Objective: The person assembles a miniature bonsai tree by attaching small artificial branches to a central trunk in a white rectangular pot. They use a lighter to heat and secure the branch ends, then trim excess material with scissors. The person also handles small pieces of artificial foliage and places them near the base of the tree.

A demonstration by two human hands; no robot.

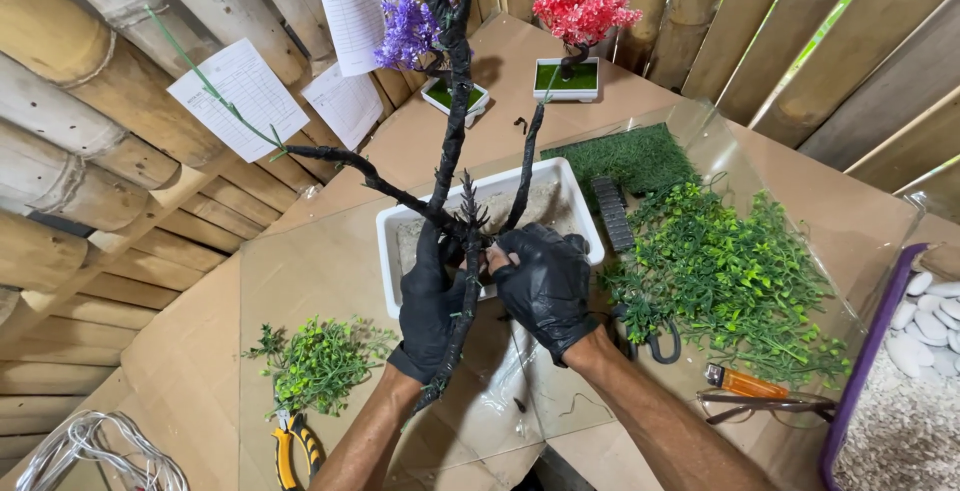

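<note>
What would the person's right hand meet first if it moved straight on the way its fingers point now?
The right hand points left toward the black branched trunk, which its fingers seem already to touch. Just beyond is the left hand gripping that trunk, in front of the white tray. Depth is hard to judge.

Bare cardboard (190, 371) open on the left; white tray (400, 251) blocks ahead, green foliage pile (730, 281) crowds the right, pliers (295, 451) lie near

Hands: left hand (432, 303) and right hand (545, 281), black-gloved, gripped a black branched tree frame (452, 131).
Behind: white rectangular planter (400, 226).
Right: green plastic foliage (730, 281).
</note>
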